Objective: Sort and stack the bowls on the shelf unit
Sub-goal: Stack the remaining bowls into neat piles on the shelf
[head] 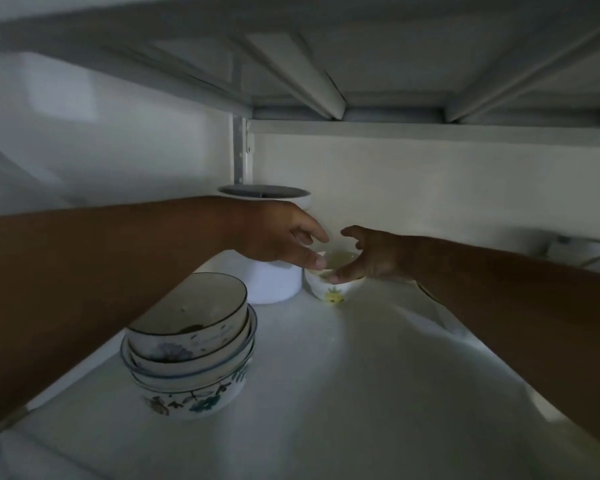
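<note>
The small white ceramic bowl with a yellow flower on its side [333, 285] sits far back on the white shelf board [343, 393], just beside the tall white cylindrical container with a dark rim [274, 282], which stands to its left. Nearer the camera than that container, and well apart from the small bowl, is a nested stack of larger white floral-patterned bowls with thin dark rims [191, 351].

Both arms reach in toward the small bowl. The left hand [284, 237] hangs over its left rim with fingers spread and relaxed, the thumb near or just touching the edge; it holds nothing. The right hand [371, 258] comes in from the other side, fingers loosely curved, its thumb at the near rim. Whether it already presses the bowl cannot be told in the dim light, but no firm grasp shows.

The step in hand looks like picking up this lone bowl. The next move likely calls for closing both hands round its sides, lifting clear of the container, and carrying it forward to a matching stack.
</note>
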